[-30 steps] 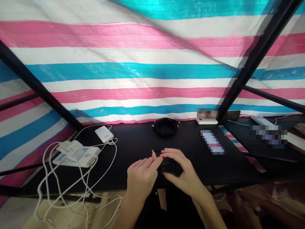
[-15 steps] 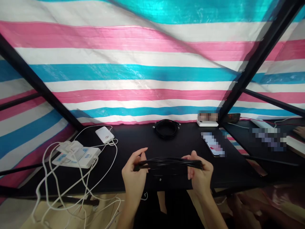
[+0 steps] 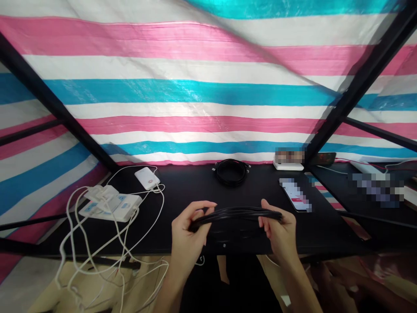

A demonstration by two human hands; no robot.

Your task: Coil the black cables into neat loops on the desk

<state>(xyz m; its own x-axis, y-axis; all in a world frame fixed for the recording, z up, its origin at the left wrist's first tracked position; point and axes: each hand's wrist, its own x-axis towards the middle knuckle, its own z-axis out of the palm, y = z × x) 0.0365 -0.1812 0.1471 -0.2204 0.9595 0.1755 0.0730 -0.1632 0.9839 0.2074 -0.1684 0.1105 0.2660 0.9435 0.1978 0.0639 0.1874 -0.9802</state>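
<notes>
Between my two hands, a black coiled cable (image 3: pixel 239 213) is held above the near part of the black table (image 3: pixel 156 237). My left hand (image 3: pixel 192 224) is closed around the coil's left end, thumb below and fingers over it. On the opposite end, my right hand (image 3: pixel 280 224) grips the loop with its thumb pointing up. The coil's lower strands blend into the dark tabletop. Farther back lies a second black coiled cable (image 3: pixel 231 173), flat, with light-coloured connector ends sticking out on both sides.
At left, a white power strip (image 3: pixel 125 208) carries tangled white cords (image 3: pixel 70 243) that hang over the table edge. A white power bank (image 3: pixel 147 178) lies behind it. To the right are a phone (image 3: pixel 295 194) and a white device (image 3: pixel 288 165). Black frame posts (image 3: pixel 358 87) stand before a striped sheet (image 3: pixel 195 93).
My hands have raised the coiled cable slightly, and it now bows upward in the middle. The whole view has shifted a little, with the table's contents appearing farther right.
</notes>
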